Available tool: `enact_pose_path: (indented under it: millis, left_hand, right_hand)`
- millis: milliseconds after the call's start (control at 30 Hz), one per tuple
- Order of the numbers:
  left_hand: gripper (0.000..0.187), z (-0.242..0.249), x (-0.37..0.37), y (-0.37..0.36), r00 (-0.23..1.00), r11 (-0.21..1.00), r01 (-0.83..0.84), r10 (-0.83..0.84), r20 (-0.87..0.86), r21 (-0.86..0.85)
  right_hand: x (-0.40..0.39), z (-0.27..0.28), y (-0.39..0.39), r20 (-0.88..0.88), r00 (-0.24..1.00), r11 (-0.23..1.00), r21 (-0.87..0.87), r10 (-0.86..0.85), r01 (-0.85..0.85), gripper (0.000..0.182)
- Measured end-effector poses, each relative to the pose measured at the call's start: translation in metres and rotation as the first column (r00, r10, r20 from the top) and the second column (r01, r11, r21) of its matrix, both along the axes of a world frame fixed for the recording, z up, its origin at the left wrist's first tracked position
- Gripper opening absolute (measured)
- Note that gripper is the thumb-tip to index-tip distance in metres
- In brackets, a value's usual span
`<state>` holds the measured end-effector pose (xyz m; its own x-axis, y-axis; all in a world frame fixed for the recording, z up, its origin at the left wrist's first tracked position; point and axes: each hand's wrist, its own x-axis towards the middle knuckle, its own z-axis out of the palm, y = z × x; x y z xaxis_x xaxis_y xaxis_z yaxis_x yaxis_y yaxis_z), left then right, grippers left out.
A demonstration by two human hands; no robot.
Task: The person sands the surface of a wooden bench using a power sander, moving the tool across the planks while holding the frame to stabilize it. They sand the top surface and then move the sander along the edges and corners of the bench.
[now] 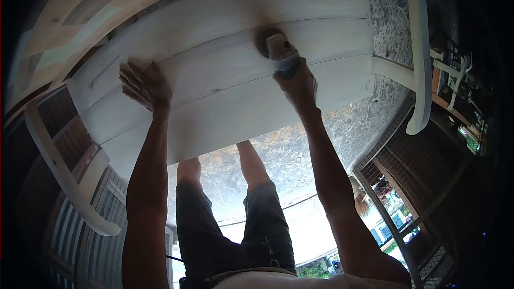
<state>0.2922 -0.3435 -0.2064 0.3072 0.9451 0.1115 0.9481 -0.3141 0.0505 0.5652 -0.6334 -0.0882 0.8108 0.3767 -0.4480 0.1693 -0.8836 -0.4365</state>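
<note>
A wide pale wooden panel [214, 120] made of several joined boards lies before me, with dark seams between the boards. My right hand [297, 83] is wrapped round the body of an angle grinder [281, 51]. The tool's dark round disc sits against the panel right of its middle, with a brownish smudge beside it. On the left part of the panel, my left hand [147, 83] rests palm down with its fingers apart and no tool in it. Its fingertips are slightly blurred.
Curved pale wooden pieces stand at the left [72, 182] and right [420, 59] of the panel. More wooden furniture parts [455, 75] are at the far right. Below lies a mottled concrete floor [342, 128]. A mesh-covered frame [396, 192] stands at the lower right.
</note>
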Motion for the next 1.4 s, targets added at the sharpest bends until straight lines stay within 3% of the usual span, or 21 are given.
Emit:
enact_pose_path:
  millis: [67, 167, 300, 400, 533, 667, 733, 867, 933, 1000, 1033, 1100, 1200, 1300, 1333, 1400]
  left_hand:
    - [0.087, 0.0, 0.0, 0.0, 1.0, 1.0, 0.0, 0.0, 0.009, 0.026]
    - [0.086, 0.001, 0.0, -0.001, 1.0, 0.999, 0.005, -0.005, 0.001, 0.044]
    - [0.087, 0.002, 0.003, -0.001, 1.0, 1.0, 0.009, -0.009, 0.0, 0.013]
    - [0.087, 0.001, 0.002, -0.001, 1.0, 1.0, 0.019, -0.019, -0.007, 0.024]
    - [0.082, 0.002, 0.003, -0.001, 0.999, 0.996, 0.032, -0.029, -0.045, 0.083]
    - [0.083, 0.004, 0.004, -0.003, 0.999, 0.996, 0.034, -0.031, -0.039, 0.084]
    - [0.083, 0.006, 0.008, -0.002, 0.999, 0.996, 0.036, -0.034, -0.028, 0.083]
    - [0.086, 0.0, 0.002, -0.002, 1.0, 0.999, 0.016, -0.016, 0.008, 0.046]
    - [0.089, 0.002, 0.003, -0.001, 1.0, 1.0, 0.001, -0.001, 0.027, 0.001]
    - [0.09, 0.002, 0.0, -0.001, 1.0, 1.0, 0.003, -0.003, 0.03, -0.01]
    - [0.09, -0.001, 0.0, -0.001, 0.999, 1.0, 0.003, -0.002, 0.04, -0.004]
    - [0.091, -0.007, -0.002, 0.001, 0.999, 1.0, 0.01, -0.01, 0.05, -0.006]
    - [0.091, -0.007, -0.003, -0.001, 0.997, 0.998, 0.051, -0.053, 0.064, 0.026]
    - [0.087, 0.003, -0.016, -0.005, 0.989, 0.992, 0.13, -0.129, 0.075, 0.005]
    - [0.086, 0.011, -0.028, -0.012, 0.98, 0.983, 0.183, -0.181, 0.077, -0.026]
    - [0.084, 0.03, -0.064, -0.042, 0.981, 0.979, 0.191, -0.187, 0.061, -0.074]
  right_hand:
    - [0.019, 0.005, -0.007, -0.065, 0.981, 0.983, -0.02, -0.182, 0.181, 0.064]
    - [0.01, 0.007, 0.006, -0.084, 0.981, 0.984, -0.047, -0.176, 0.172, 0.065]
    - [-0.046, -0.013, 0.04, 0.031, 0.949, 0.944, 0.093, 0.315, -0.316, 0.068]
    - [-0.059, -0.013, 0.053, -0.02, 0.906, 0.896, 0.152, 0.424, -0.416, 0.073]
    - [-0.015, -0.01, 0.03, 0.007, 0.936, 0.932, 0.085, 0.353, -0.352, 0.073]
    - [0.04, -0.003, -0.005, -0.029, 0.99, 0.989, -0.055, 0.135, -0.137, 0.07]
    - [0.062, -0.002, -0.022, 0.045, 0.997, 0.996, -0.063, 0.064, -0.061, 0.068]
    - [0.068, -0.005, -0.045, 0.09, 0.968, 0.972, 0.014, -0.236, 0.236, 0.061]
    - [0.049, -0.014, -0.05, 0.137, 0.96, 0.969, -0.001, -0.244, 0.246, 0.06]
    - [0.013, -0.008, -0.036, 0.09, 0.968, 0.972, 0.014, -0.233, 0.233, 0.059]
    - [-0.006, 0.0, -0.027, -0.015, 0.974, 0.974, 0.011, -0.227, 0.228, 0.06]
    - [-0.05, -0.008, -0.014, 0.001, 0.997, 0.996, -0.026, -0.083, 0.083, 0.065]
    - [-0.109, -0.012, 0.005, 0.016, 0.982, 0.977, 0.091, 0.19, -0.191, 0.068]
    - [-0.134, -0.009, 0.011, -0.02, 0.948, 0.94, 0.132, 0.319, -0.314, 0.072]
    - [-0.131, -0.005, 0.007, -0.017, 0.946, 0.943, 0.084, 0.325, -0.322, 0.071]
    - [-0.112, -0.01, -0.015, -0.005, 0.984, 0.983, 0.042, 0.177, -0.177, 0.065]
